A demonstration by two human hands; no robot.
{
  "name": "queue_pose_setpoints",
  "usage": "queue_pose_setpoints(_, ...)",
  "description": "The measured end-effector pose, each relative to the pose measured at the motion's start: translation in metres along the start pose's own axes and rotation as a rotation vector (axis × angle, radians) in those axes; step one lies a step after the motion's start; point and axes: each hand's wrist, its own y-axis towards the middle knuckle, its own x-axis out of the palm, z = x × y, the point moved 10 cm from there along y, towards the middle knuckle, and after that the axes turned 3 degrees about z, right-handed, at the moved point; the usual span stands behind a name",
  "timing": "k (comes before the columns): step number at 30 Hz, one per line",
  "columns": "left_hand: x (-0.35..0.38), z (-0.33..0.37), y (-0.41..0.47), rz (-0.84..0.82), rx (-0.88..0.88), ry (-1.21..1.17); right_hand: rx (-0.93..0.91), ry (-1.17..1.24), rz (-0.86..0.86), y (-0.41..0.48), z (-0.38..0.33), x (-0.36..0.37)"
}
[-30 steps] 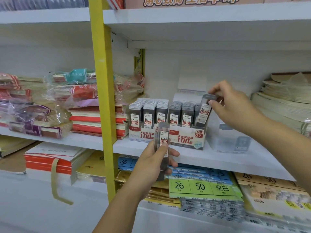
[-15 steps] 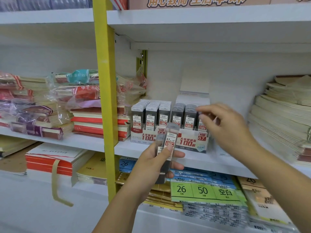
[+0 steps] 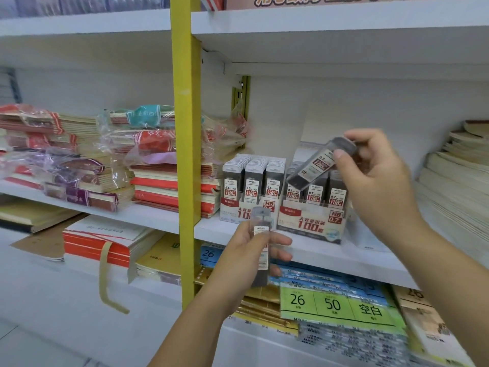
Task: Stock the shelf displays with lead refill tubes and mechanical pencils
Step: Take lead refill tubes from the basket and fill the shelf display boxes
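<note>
I am pinching a slim, clear plastic lead refill tube (image 3: 317, 165) with a grey cap and a red-and-white 0.7 label between the thumb and fingers of my right hand (image 3: 378, 178). I am tilting it in the air just above the white cardboard display box marked HB 0.7 (image 3: 312, 225), which is sitting on the white shelf (image 3: 330, 256) directly below that hand. My left hand (image 3: 243, 258), lower and nearer to me, is gripping spare refill tubes (image 3: 262, 250) upright in front of the shelf edge. I cannot tell how many, since my fingers are covering them and the picture is blurring there. The stocking is looking well along to me: the matching HB 0.5 box (image 3: 234, 209), just beyond my left hand, is appearing full, and the 0.7 box is showing three filled front columns, though my right hand is hiding its far end. I am judging that slotting in this tube and then the spares is what is remaining. No mechanical pencils are showing anywhere, so that part is seeming untouched.
</note>
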Motion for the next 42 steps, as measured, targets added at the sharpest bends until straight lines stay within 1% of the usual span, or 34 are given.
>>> queue_pose_setpoints(2,-0.009,0.002,0.001,0.05,0.017,-0.026,-0.097,-0.226,-0.088,0.013,-0.005,0.014)
queue_pose_setpoints(4,-0.017,0.006,0.001,0.1,0.047,-0.042,-0.111,-0.397,-0.2,0.019,0.005,0.034)
queue_pose_setpoints(6,-0.022,0.01,0.001,0.121,0.077,-0.019,-0.066,-0.463,-0.279,0.02,0.021,0.048)
queue_pose_setpoints(9,-0.023,0.011,0.001,0.107,0.097,0.04,0.027,-0.485,-0.339,0.023,0.039,0.06)
queue_pose_setpoints(10,-0.023,0.011,0.001,0.098,0.096,0.058,0.032,-0.507,-0.35,0.023,0.043,0.063)
queue_pose_setpoints(12,-0.025,0.01,0.001,0.08,0.083,0.079,-0.016,-0.593,-0.346,0.022,0.045,0.068)
queue_pose_setpoints(15,-0.026,0.009,0.0,0.058,0.045,0.077,-0.134,-0.734,-0.273,0.024,0.039,0.068)
queue_pose_setpoints(18,-0.023,0.008,-0.002,0.036,0.03,0.078,-0.162,-0.83,-0.242,0.026,0.038,0.064)
queue_pose_setpoints(20,-0.018,0.009,-0.002,0.017,0.032,0.097,-0.183,-0.791,-0.226,0.02,0.031,0.061)
queue_pose_setpoints(23,-0.011,0.011,-0.002,-0.009,0.045,0.097,-0.192,-0.591,-0.219,0.0,0.013,0.059)
queue_pose_setpoints(25,-0.005,0.013,-0.002,-0.031,0.06,0.096,-0.107,-0.441,-0.297,-0.015,0.011,0.064)
queue_pose_setpoints(28,0.007,0.013,-0.001,-0.088,0.075,0.075,0.079,-0.205,-0.453,-0.039,0.019,0.076)
queue_pose_setpoints(29,0.011,0.014,0.0,-0.101,0.075,0.071,0.104,-0.16,-0.475,-0.044,0.02,0.078)
queue_pose_setpoints(31,0.012,0.015,0.002,-0.069,0.089,0.076,0.12,-0.115,-0.446,-0.042,0.02,0.072)
queue_pose_setpoints(33,0.002,0.02,0.005,0.057,0.165,0.176,0.148,-0.02,-0.309,-0.025,0.019,0.052)
queue_pose_setpoints(35,-0.011,0.034,0.001,0.227,0.329,0.481,0.112,0.035,-0.135,0.0,0.014,0.024)
queue_pose_setpoints(36,-0.011,0.043,-0.004,0.284,0.422,0.663,0.053,0.015,-0.075,0.01,0.007,0.013)
queue_pose_setpoints(37,-0.008,0.049,-0.008,0.307,0.502,0.823,-0.013,-0.024,-0.043,0.017,0.0,0.008)
queue_pose_setpoints(39,-0.003,0.047,-0.008,0.311,0.569,1.02,-0.117,-0.134,-0.066,0.022,-0.011,0.012)
queue_pose_setpoints(42,-0.002,0.038,-0.005,0.298,0.575,1.086,-0.132,-0.305,-0.215,0.017,-0.001,0.038)
